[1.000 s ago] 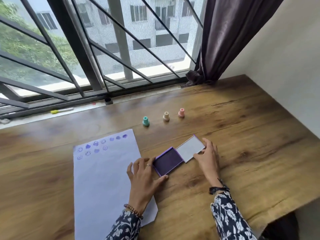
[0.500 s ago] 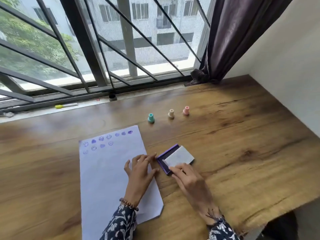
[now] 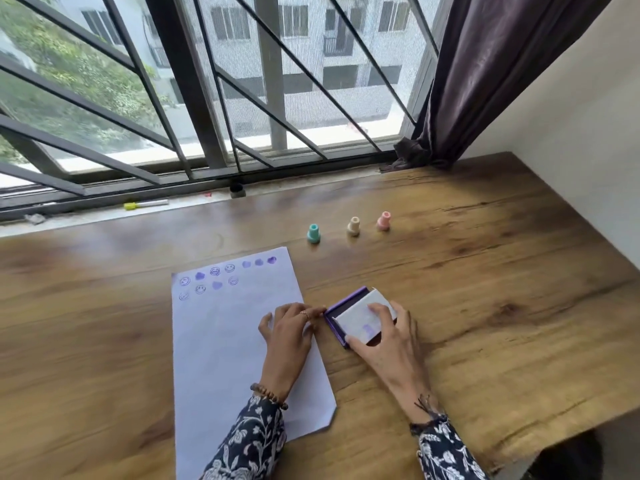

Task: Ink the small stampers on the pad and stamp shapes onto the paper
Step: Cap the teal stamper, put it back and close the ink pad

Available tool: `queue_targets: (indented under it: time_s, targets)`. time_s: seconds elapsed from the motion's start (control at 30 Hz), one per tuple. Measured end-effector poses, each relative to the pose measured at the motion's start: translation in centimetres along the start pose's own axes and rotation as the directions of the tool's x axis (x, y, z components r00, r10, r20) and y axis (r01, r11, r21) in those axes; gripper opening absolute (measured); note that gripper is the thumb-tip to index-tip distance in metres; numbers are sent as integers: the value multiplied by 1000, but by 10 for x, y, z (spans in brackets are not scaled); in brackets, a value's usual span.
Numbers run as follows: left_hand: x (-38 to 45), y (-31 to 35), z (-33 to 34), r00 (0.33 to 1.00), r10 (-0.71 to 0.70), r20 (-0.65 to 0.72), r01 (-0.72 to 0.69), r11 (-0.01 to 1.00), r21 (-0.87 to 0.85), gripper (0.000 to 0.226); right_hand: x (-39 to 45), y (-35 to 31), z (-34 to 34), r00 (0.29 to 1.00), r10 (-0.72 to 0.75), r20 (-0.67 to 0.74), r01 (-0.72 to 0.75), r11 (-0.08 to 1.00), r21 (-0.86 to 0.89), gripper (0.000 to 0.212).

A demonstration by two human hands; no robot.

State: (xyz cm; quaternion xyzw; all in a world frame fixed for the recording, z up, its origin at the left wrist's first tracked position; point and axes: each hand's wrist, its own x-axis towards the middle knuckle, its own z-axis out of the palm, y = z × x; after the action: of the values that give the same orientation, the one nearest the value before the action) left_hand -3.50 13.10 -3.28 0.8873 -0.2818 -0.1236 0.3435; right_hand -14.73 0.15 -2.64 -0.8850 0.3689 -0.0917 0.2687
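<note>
A white paper (image 3: 225,344) with several purple stamped faces and blobs near its top lies on the wooden table (image 3: 485,306). The purple ink pad (image 3: 341,308) sits right of it, its white lid (image 3: 360,318) almost down over the base. My right hand (image 3: 384,337) presses on the lid, fingers spread across it. My left hand (image 3: 287,332) rests on the paper's right edge, fingertips touching the pad's left side. Three small stampers stand in a row further back: teal (image 3: 313,233), cream (image 3: 353,226) and pink (image 3: 383,221).
A window sill with a yellow-capped marker (image 3: 145,204) runs along the table's far edge under the barred window. A dark curtain (image 3: 485,81) hangs at the far right beside a white wall. The table's front right edge drops off near my right arm.
The ink pad stood open with its lid folded out to the right. My right hand has swung the lid over the purple base and now presses it down. My left hand stayed at the pad's left side.
</note>
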Motion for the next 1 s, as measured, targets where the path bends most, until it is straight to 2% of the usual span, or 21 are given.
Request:
queue_targets:
  time_s: [0.13, 0.47, 1.0]
  targets:
    - [0, 1, -1, 1000, -4, 8, 4, 1000, 2, 42, -10, 0, 3, 996, -21, -84, 22, 1000, 7, 65]
    - [-2, 1, -1, 1000, -10, 18, 10, 1000, 19, 41, -21, -2, 12, 991, -29, -129, 27, 1000, -11, 64]
    - [-3, 0, 2, 1000, 5, 2, -5, 1000, 22, 42, -21, 3, 10, 994, -31, -105, 41, 995, 92, 62]
